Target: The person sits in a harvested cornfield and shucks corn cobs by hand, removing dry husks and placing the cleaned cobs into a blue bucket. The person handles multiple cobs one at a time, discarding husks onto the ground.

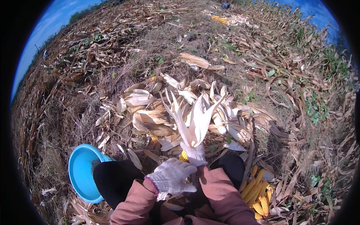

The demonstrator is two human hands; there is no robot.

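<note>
My right hand [194, 154], in a white knit glove, grips the base of a maize husk [194, 123]. The pale husk leaves fan upward and away from the fist. A strip of yellow corn ear [183, 156] shows just left of that fist; whether it joins the husk is hidden. My left hand [173, 175], gloved too, lies nearer my body with its back up and the thumb apart from the fingers. Nothing shows in its grasp. Beyond both hands spreads a heap of dry husked maize [153, 119].
By my left knee a blue plastic basin [84, 174] leans on its side. Bare yellow corn cobs [257, 194] are piled beside my right leg. Dry stalks [306, 76] cover the ground around, and another yellow corn pile [219, 19] lies far ahead.
</note>
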